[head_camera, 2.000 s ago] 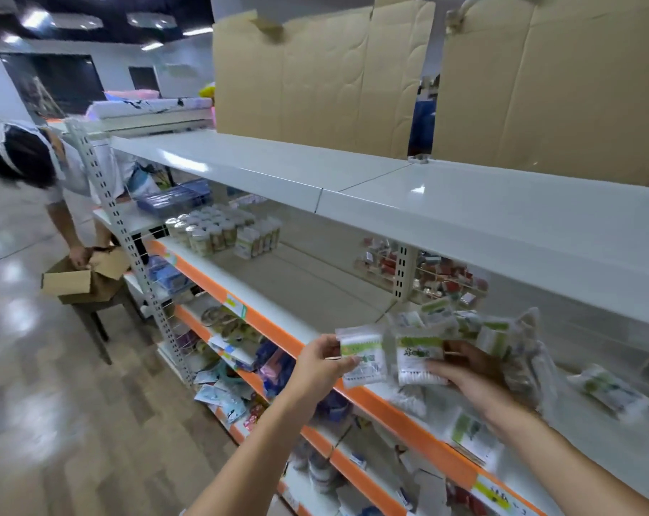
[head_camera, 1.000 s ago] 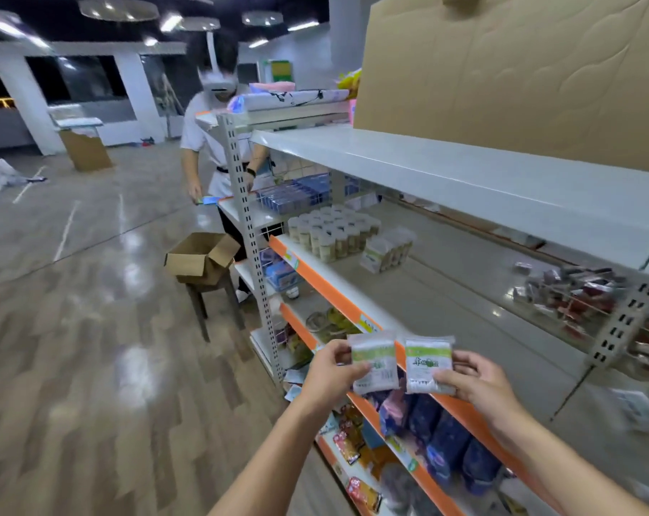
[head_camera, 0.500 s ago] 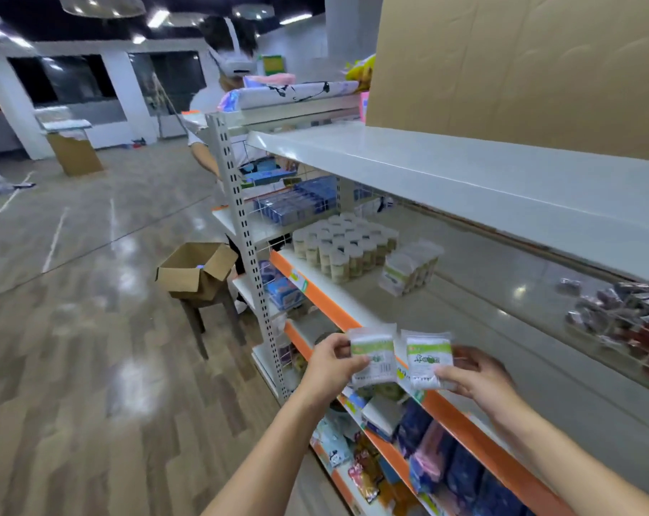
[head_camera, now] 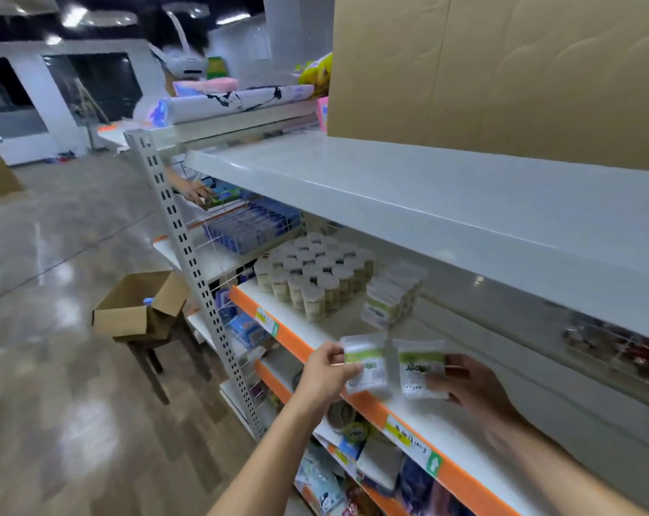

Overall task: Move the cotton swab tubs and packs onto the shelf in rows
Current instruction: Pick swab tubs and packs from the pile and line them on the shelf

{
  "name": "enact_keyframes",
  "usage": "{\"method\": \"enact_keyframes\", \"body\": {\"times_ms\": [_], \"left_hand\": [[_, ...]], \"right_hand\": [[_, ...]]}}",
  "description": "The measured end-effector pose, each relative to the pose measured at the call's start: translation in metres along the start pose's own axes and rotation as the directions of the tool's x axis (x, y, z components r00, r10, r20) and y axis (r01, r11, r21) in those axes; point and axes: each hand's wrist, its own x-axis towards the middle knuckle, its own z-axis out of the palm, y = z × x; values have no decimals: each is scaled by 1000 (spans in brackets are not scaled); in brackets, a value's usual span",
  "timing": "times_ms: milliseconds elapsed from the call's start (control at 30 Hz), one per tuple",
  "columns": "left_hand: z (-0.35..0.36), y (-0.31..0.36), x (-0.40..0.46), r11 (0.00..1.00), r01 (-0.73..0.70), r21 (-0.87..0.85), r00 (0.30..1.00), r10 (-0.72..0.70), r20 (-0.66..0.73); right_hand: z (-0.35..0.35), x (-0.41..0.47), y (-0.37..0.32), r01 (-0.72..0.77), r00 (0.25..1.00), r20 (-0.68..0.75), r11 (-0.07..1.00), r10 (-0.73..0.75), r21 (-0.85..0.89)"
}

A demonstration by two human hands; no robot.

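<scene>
Each of the hands pinches one cotton swab pack: left hand [head_camera: 324, 374] on the left pack [head_camera: 365, 364], right hand [head_camera: 464, 385] on the right pack [head_camera: 421, 366], both upright, just above the shelf [head_camera: 438, 422] edge. The existing pack row [head_camera: 391, 297] sits farther back, beside the tubs [head_camera: 315, 273], with bare shelf between. Left hand's a bit closer, I'd say.

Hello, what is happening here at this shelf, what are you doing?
A person is stocking the shelf. The left hand and the right hand each hold one cotton swab pack above its orange edge. Further along, tubs already stand in rows, with a short row of packs beside them.
</scene>
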Motion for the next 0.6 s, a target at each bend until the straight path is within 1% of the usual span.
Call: {"method": "enact_keyframes", "body": {"times_ms": [167,267,367,500,600], "left_hand": [[-1,0,36,998,-10,56,999,8,35],[-3,5,61,991,-44,125,998,38,51],[-6,8,86,995,-69,74,994,63,84],[-8,8,115,988,-132,76,978,118,170],[-8,8,133,987,-156,38,967,145,208]], "right_hand": [[6,12,-2,-6,999,-40,1000,6,2],[12,20,-4,2,997,-76,1000,-2,-8],[22,29,-8,30,992,-120,999,-31,-17],[44,40,-8,37,983,-181,999,-39,-13],[59,48,-5,58,967,-249,998,-55,7]]}}
